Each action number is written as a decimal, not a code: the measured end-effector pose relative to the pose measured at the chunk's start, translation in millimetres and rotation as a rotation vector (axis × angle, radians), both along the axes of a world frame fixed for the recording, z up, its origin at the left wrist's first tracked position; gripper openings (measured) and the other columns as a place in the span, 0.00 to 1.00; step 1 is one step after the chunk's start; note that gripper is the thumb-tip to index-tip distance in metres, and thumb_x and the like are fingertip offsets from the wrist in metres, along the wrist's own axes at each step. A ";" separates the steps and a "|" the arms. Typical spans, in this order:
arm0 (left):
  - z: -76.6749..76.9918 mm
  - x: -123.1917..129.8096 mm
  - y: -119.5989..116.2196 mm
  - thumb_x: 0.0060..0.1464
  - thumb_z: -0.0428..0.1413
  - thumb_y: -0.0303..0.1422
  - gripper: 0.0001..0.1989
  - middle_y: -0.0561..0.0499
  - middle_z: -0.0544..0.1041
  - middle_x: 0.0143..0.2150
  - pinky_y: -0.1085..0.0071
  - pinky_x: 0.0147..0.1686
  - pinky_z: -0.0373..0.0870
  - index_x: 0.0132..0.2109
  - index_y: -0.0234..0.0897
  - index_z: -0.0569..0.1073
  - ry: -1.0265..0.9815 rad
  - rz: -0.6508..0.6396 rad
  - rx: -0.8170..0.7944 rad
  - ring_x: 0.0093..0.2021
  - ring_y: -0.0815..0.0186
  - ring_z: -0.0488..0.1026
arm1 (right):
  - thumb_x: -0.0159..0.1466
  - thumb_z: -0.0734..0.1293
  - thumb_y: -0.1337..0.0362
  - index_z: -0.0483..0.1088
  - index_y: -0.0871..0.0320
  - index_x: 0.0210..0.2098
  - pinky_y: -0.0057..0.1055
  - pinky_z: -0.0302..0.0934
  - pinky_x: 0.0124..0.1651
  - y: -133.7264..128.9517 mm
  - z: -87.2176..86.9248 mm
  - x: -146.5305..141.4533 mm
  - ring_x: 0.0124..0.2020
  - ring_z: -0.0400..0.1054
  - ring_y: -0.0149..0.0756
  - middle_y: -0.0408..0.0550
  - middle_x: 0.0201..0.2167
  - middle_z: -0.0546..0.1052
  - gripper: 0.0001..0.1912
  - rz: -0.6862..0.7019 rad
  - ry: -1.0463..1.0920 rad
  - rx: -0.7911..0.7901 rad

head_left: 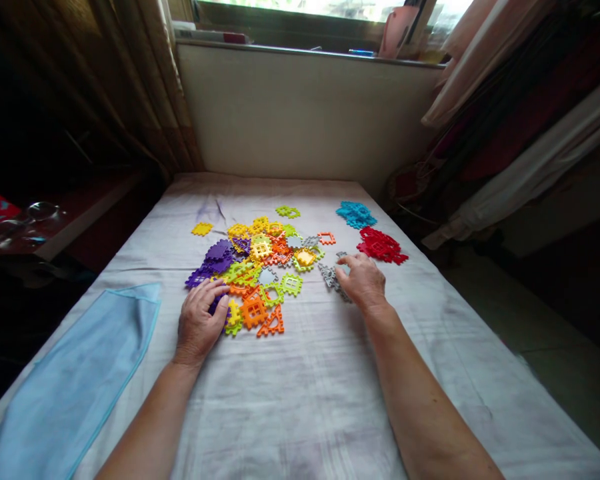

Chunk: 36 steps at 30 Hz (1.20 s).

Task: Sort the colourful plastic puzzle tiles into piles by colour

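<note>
A mixed pile of flat plastic interlocking pieces with toothed edges lies on the sheet: purple ones [219, 256], yellow ones [261, 247], orange ones [254, 312] and lime green ones [291, 284]. My left hand [203, 320] rests at the pile's near left edge, its fingers stretched over purple pieces and partly covering them. To the right of the pile, my right hand [364, 280] has its thumb and fingers bent around a light grey piece, partly hidden. Beneath and beside those fingertips is a small group of grey interlocking pieces [330, 277].
Beyond my right hand are a red heap [381, 245] and a blue heap [356, 214] of such pieces. Single yellow [202, 229] and green [287, 211] pieces lie apart. A light blue cloth [85, 373] covers the left side. A wall [300, 113] bounds the far edge.
</note>
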<state>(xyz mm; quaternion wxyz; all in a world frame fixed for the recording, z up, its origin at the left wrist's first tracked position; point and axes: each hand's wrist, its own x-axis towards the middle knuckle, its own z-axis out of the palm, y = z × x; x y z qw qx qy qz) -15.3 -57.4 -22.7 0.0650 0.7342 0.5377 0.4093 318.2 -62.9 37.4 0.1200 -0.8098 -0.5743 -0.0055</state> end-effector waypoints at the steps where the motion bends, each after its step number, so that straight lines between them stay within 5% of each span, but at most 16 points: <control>1: 0.4 1.0 -0.6 0.59 0.51 0.39 0.13 0.47 0.80 0.50 0.51 0.63 0.63 0.42 0.42 0.78 0.016 -0.012 0.013 0.57 0.55 0.72 | 0.66 0.63 0.60 0.78 0.52 0.46 0.32 0.62 0.45 -0.2 1.2 -5.7 0.50 0.69 0.42 0.52 0.49 0.75 0.14 0.027 0.002 0.000; 9: -1.2 -0.2 0.6 0.60 0.51 0.40 0.14 0.46 0.81 0.49 0.51 0.62 0.65 0.42 0.40 0.78 0.013 -0.026 0.030 0.57 0.55 0.73 | 0.69 0.59 0.59 0.79 0.51 0.40 0.30 0.63 0.43 17.2 1.7 -86.0 0.46 0.72 0.39 0.50 0.43 0.79 0.16 0.403 -0.023 -0.144; 22: -3.4 -1.8 3.3 0.58 0.52 0.41 0.13 0.47 0.80 0.49 0.52 0.62 0.65 0.42 0.42 0.78 -0.046 -0.015 -0.018 0.56 0.56 0.73 | 0.64 0.63 0.65 0.78 0.57 0.47 0.32 0.67 0.44 51.3 13.5 -124.9 0.48 0.75 0.44 0.58 0.47 0.80 0.15 0.295 0.011 -0.330; 28: -3.0 -2.4 3.3 0.59 0.51 0.41 0.14 0.46 0.80 0.49 0.52 0.62 0.65 0.41 0.41 0.78 -0.058 -0.019 -0.007 0.55 0.55 0.74 | 0.67 0.62 0.59 0.77 0.50 0.44 0.30 0.65 0.42 38.0 28.5 -100.2 0.43 0.76 0.39 0.51 0.42 0.82 0.13 0.175 0.024 -0.197; 36: -1.3 -1.8 3.1 0.58 0.51 0.39 0.13 0.47 0.80 0.49 0.53 0.61 0.66 0.41 0.42 0.78 -0.073 -0.008 -0.021 0.55 0.57 0.74 | 0.64 0.64 0.56 0.78 0.51 0.38 0.30 0.61 0.36 7.9 17.2 4.6 0.37 0.74 0.40 0.48 0.36 0.82 0.12 -0.136 0.112 -0.016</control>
